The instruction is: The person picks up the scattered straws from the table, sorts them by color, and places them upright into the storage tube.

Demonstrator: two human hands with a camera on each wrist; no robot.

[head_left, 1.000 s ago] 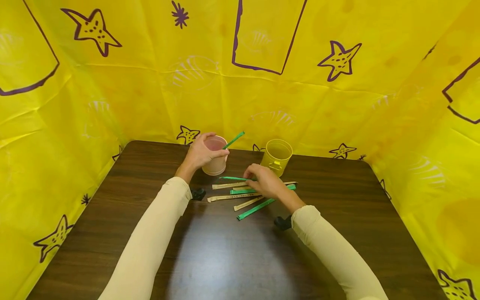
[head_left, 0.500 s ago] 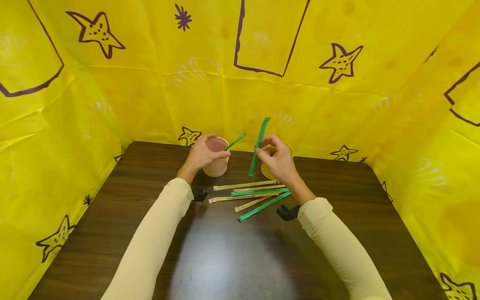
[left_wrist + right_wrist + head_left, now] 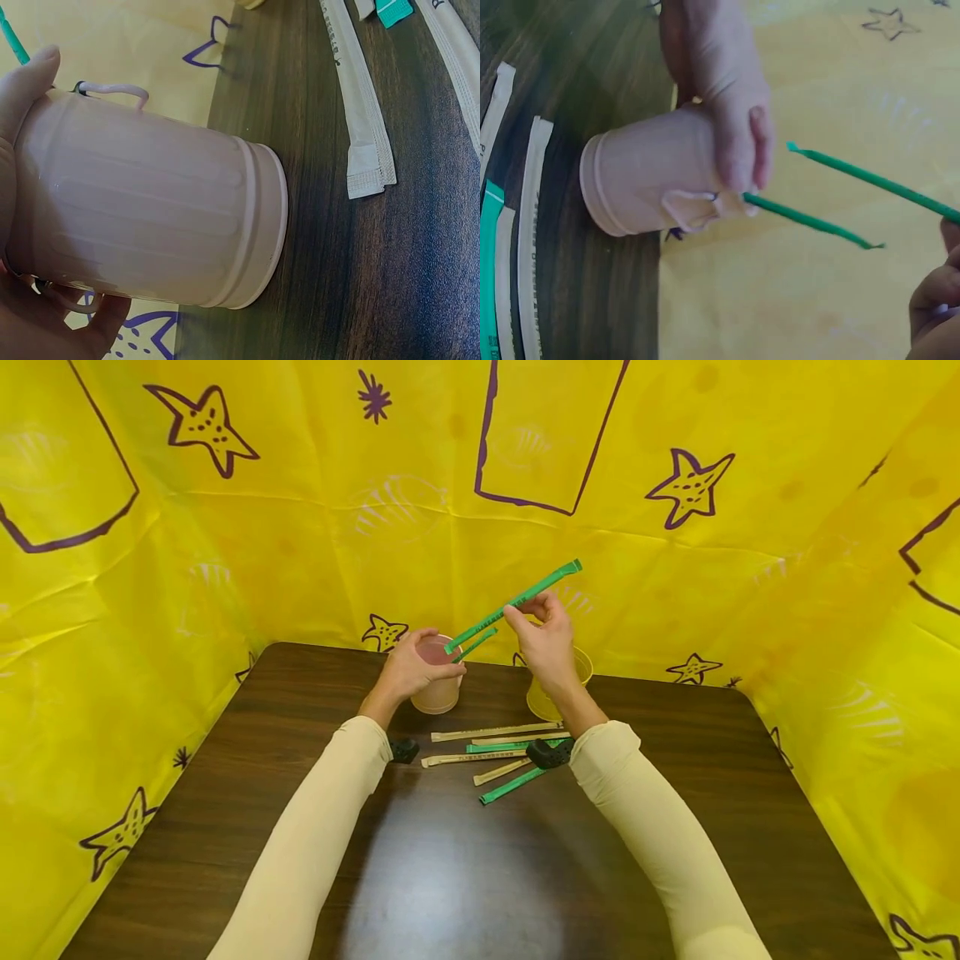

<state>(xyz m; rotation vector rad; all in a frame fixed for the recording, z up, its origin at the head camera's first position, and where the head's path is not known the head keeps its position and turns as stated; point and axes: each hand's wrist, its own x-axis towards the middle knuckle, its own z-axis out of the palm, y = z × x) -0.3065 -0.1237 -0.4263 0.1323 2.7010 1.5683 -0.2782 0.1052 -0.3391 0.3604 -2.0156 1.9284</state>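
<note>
My left hand [image 3: 405, 675] grips a pale pink toy pail [image 3: 437, 696] around its rim; the pail stands upright at the table's back edge. Out of it leans a green paper-wrapped straw [image 3: 810, 220]. With thumb and fingertips my right hand [image 3: 551, 639] pinches another green wrapped straw [image 3: 487, 623], tilted in the air, its lower end right over the pail's mouth. In the left wrist view, the ribbed side and small looped handles of the pink pail [image 3: 150, 199] show.
A yellow pail [image 3: 583, 668] stands behind my right forearm, partly hidden. Several wrapped straws, beige [image 3: 487, 732] and green [image 3: 512, 786], lie loosely on the dark wooden table [image 3: 450, 877]. A yellow printed cloth [image 3: 300, 568] rises behind and at both sides.
My right hand has lifted a green straw from the pile, swung it up past the yellow pail and brought it left over the pink pail. The left hand stays on its pail.
</note>
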